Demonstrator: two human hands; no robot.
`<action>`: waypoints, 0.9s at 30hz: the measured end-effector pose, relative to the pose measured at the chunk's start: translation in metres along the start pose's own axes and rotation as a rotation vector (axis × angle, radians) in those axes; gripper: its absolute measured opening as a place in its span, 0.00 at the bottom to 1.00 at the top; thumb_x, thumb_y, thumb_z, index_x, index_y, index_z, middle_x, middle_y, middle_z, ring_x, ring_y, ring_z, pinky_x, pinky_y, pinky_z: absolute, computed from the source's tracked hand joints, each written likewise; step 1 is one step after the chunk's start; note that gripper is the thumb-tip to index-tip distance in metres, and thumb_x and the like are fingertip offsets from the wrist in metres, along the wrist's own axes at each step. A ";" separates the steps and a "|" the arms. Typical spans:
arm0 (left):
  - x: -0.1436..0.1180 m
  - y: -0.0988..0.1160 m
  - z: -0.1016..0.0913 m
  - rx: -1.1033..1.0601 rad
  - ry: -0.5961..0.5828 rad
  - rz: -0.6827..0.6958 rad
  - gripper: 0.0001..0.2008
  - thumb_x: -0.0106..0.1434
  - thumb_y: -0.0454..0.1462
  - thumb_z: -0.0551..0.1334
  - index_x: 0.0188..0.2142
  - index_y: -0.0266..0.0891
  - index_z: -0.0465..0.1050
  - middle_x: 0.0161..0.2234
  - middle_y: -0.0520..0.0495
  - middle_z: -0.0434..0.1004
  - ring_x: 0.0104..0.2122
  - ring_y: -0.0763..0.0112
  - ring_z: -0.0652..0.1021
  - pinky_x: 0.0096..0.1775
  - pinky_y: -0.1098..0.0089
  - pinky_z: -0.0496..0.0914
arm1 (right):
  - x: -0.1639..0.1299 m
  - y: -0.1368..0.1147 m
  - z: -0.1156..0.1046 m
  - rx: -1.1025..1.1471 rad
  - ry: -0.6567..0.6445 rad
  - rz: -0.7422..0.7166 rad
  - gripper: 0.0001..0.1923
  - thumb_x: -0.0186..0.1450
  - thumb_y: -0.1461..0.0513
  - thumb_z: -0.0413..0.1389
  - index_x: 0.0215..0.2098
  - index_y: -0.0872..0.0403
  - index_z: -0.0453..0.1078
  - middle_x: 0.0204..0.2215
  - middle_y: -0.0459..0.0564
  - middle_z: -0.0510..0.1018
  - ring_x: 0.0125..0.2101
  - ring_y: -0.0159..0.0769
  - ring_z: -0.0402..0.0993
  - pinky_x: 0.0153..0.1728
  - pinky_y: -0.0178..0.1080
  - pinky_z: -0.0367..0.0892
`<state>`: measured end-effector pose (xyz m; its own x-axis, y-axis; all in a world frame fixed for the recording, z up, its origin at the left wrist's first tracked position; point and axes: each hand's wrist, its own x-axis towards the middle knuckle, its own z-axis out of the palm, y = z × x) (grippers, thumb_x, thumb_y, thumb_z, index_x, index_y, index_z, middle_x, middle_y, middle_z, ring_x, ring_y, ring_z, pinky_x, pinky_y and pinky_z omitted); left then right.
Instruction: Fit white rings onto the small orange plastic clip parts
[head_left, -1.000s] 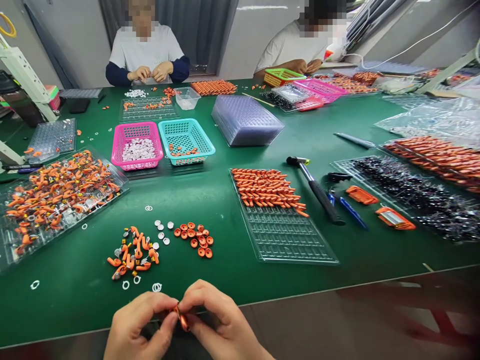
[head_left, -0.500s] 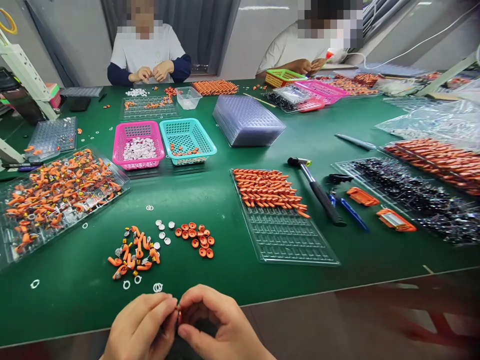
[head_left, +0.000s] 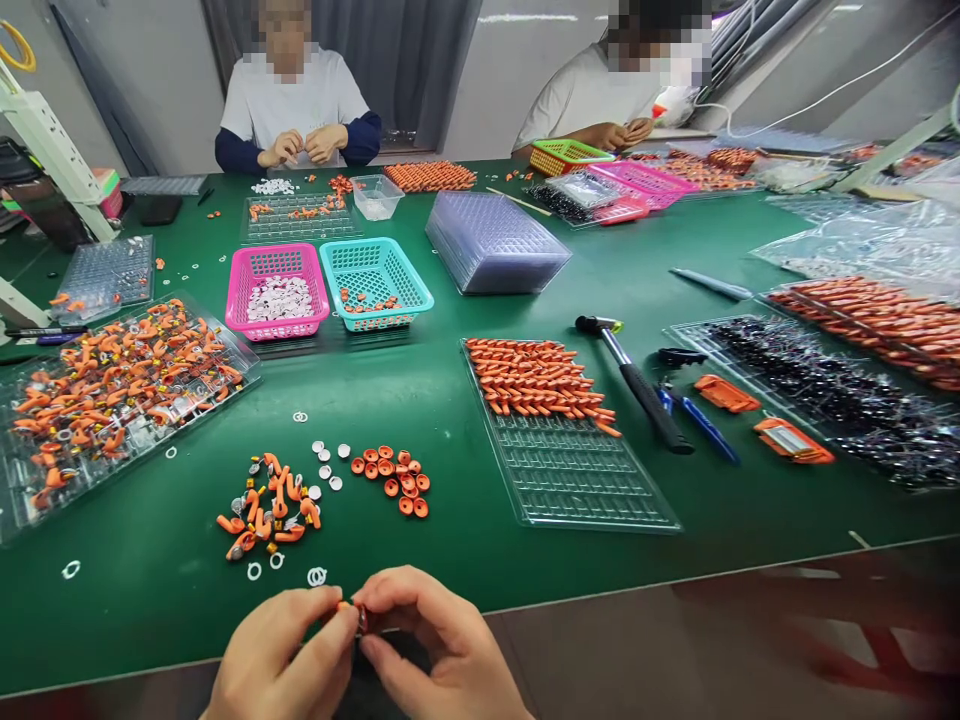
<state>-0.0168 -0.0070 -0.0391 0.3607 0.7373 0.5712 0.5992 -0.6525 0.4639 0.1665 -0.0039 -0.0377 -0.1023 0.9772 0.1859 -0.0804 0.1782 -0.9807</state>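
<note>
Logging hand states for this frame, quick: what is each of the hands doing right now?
Left hand: fingertips pinched shut on the small orange part.
Right hand: fingertips pinched on the same small orange part, from the other side.

Small orange part (head_left: 360, 617): mostly hidden, pinched between the fingertips of left hand (head_left: 279, 660) and right hand (head_left: 435, 650); shape cannot be told. Both hands: wrists cut off by the bottom edge. White rings (head_left: 316, 576) just beyond the fingers: too small to tell detail.

head-worn view, facing forward and down
</note>
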 end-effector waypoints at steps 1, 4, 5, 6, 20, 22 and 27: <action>0.002 0.000 -0.001 0.012 -0.016 0.020 0.15 0.67 0.27 0.57 0.48 0.41 0.76 0.40 0.41 0.82 0.40 0.66 0.81 0.43 0.70 0.75 | 0.000 0.000 0.000 -0.021 0.004 -0.013 0.13 0.58 0.74 0.59 0.37 0.53 0.74 0.33 0.50 0.81 0.33 0.36 0.80 0.35 0.34 0.78; 0.010 0.000 -0.005 -0.017 -0.057 0.021 0.14 0.65 0.27 0.59 0.47 0.42 0.75 0.39 0.42 0.83 0.38 0.66 0.82 0.40 0.71 0.76 | 0.000 -0.002 -0.001 -0.097 0.012 -0.093 0.12 0.59 0.73 0.61 0.37 0.52 0.75 0.33 0.51 0.83 0.34 0.38 0.81 0.37 0.36 0.78; 0.013 0.001 -0.006 -0.048 -0.059 0.001 0.14 0.64 0.27 0.60 0.47 0.42 0.74 0.38 0.43 0.83 0.36 0.66 0.83 0.39 0.72 0.77 | 0.000 -0.003 -0.002 -0.118 0.015 -0.126 0.12 0.59 0.73 0.61 0.37 0.51 0.75 0.33 0.51 0.84 0.34 0.38 0.81 0.38 0.36 0.78; 0.016 0.003 -0.007 -0.081 -0.053 -0.028 0.14 0.63 0.27 0.61 0.46 0.42 0.74 0.36 0.44 0.83 0.35 0.67 0.83 0.38 0.73 0.77 | 0.001 -0.004 -0.002 -0.136 0.020 -0.156 0.13 0.59 0.73 0.62 0.38 0.51 0.76 0.34 0.50 0.84 0.34 0.38 0.82 0.38 0.35 0.78; 0.027 0.006 -0.019 -0.408 -0.121 -0.238 0.18 0.61 0.25 0.65 0.47 0.47 0.77 0.38 0.50 0.84 0.35 0.68 0.84 0.39 0.77 0.78 | -0.005 0.000 -0.006 -0.181 0.037 -0.243 0.24 0.61 0.75 0.62 0.48 0.44 0.77 0.39 0.50 0.82 0.36 0.38 0.82 0.38 0.36 0.79; 0.030 0.007 -0.019 -0.466 -0.123 -0.332 0.15 0.60 0.27 0.66 0.42 0.48 0.79 0.34 0.52 0.84 0.32 0.69 0.83 0.35 0.77 0.78 | -0.006 0.000 -0.006 -0.200 0.029 -0.262 0.24 0.61 0.75 0.62 0.49 0.45 0.77 0.39 0.51 0.83 0.35 0.39 0.82 0.37 0.36 0.80; 0.038 0.021 -0.018 -0.670 -0.115 -0.752 0.02 0.56 0.37 0.71 0.31 0.43 0.81 0.26 0.50 0.82 0.26 0.68 0.81 0.29 0.76 0.76 | -0.007 -0.001 -0.004 -0.200 0.017 -0.306 0.23 0.61 0.75 0.62 0.48 0.45 0.76 0.39 0.52 0.83 0.35 0.40 0.82 0.37 0.37 0.80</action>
<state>-0.0033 0.0045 0.0042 0.1426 0.9867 -0.0782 0.1881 0.0506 0.9808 0.1715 -0.0102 -0.0387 -0.0863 0.8765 0.4736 0.0905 0.4803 -0.8724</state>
